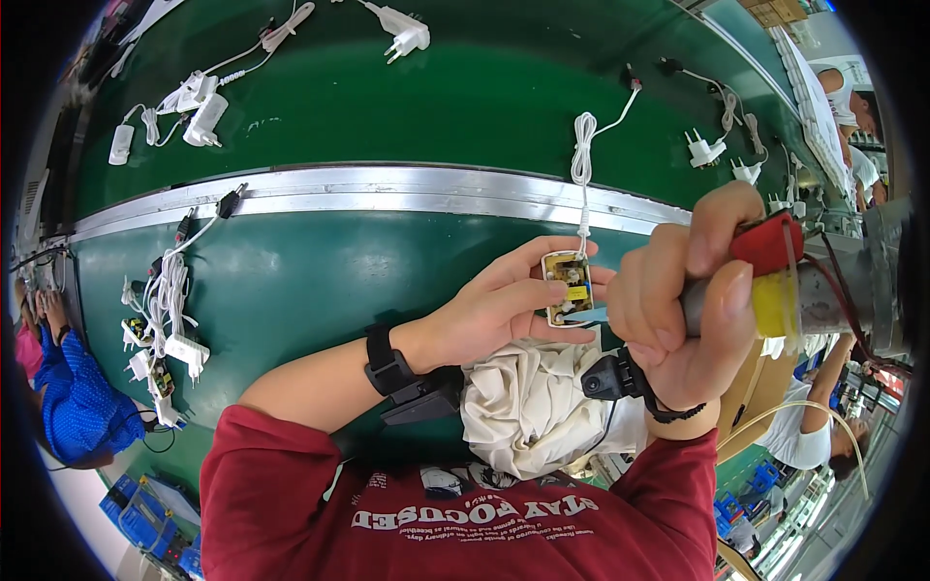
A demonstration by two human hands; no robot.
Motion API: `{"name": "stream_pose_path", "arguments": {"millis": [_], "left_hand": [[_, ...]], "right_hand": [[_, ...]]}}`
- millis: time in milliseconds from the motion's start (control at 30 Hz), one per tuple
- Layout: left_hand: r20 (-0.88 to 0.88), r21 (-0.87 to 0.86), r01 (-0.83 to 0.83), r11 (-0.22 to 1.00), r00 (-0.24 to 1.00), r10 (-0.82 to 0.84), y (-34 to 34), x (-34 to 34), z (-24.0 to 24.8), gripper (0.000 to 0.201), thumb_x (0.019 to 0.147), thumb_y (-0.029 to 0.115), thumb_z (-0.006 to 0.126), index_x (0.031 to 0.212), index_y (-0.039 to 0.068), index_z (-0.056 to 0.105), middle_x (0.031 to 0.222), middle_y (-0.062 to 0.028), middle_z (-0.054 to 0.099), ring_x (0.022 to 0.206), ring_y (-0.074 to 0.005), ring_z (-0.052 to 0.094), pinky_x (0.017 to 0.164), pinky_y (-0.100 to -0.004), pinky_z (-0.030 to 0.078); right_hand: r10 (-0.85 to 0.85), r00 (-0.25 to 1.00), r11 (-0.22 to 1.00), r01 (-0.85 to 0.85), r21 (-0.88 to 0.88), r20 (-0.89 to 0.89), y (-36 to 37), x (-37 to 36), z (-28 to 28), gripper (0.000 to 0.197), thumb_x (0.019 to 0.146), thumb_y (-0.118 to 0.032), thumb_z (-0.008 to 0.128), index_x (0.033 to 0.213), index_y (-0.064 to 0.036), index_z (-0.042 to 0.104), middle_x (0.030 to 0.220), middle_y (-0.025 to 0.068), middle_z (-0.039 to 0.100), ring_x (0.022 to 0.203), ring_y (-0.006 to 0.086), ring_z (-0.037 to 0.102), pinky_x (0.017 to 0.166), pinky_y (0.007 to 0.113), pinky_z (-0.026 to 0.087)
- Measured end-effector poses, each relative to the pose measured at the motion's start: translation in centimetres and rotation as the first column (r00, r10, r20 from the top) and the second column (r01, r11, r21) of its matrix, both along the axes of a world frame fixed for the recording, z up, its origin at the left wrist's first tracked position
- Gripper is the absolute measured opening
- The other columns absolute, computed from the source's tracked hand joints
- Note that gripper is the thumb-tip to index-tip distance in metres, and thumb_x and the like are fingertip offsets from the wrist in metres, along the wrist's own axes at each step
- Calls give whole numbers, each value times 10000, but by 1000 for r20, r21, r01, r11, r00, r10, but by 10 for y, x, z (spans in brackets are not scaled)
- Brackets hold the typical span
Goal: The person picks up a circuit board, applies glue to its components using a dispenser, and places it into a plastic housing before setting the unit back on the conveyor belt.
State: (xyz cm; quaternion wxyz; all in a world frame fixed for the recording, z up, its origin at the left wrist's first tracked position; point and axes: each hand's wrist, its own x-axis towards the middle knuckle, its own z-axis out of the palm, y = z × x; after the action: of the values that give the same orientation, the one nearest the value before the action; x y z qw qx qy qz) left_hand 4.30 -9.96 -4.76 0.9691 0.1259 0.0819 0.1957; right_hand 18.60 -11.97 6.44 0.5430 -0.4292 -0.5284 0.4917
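My left hand (484,315) holds an opened white power adapter (569,289), its circuit board facing up, between thumb and fingers. A white cord (583,155) runs from the adapter's far end across the metal rail. My right hand (683,290) is wrapped round a grey cylindrical tool (838,289) with a red switch-like piece, yellow band and wires. A pale blue tip (587,315) reaches from beside that hand to the near edge of the adapter; the hand hides where it joins. Behind my hands, near my body, lies a crumpled cream cloth (528,407).
On the green bench to the left lies a bundle of white adapters and cords (170,310). Beyond the metal rail (387,190), more adapters (201,107) rest on a green belt-like surface. Other people work at both sides, one in a blue top (92,397). A cardboard box (760,392) stands right.
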Motion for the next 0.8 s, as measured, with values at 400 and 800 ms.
{"name": "stream_pose_path", "arguments": {"millis": [400,800], "left_hand": [[-122,378,-92,921,982,148,30,39,32,382,926,129,512,1285,40,421,1174,-96,527,1031,-140,548,892,-361,502],[-331,806,577,-132,624,707,115,136,68,439,796,260,607,1072,-70,520,1059,-284,542,973,-404,564,861,-453,470]], "right_hand": [[-30,993,999,28,-19,-112,-18,-1,25,411,963,-422,434,1094,-41,350,500,-33,320,368,51,283,355,211,229],[-98,987,995,95,-29,-131,-21,4,51,333,951,-333,483,1040,-29,380,497,-28,304,370,55,256,352,215,218]]}}
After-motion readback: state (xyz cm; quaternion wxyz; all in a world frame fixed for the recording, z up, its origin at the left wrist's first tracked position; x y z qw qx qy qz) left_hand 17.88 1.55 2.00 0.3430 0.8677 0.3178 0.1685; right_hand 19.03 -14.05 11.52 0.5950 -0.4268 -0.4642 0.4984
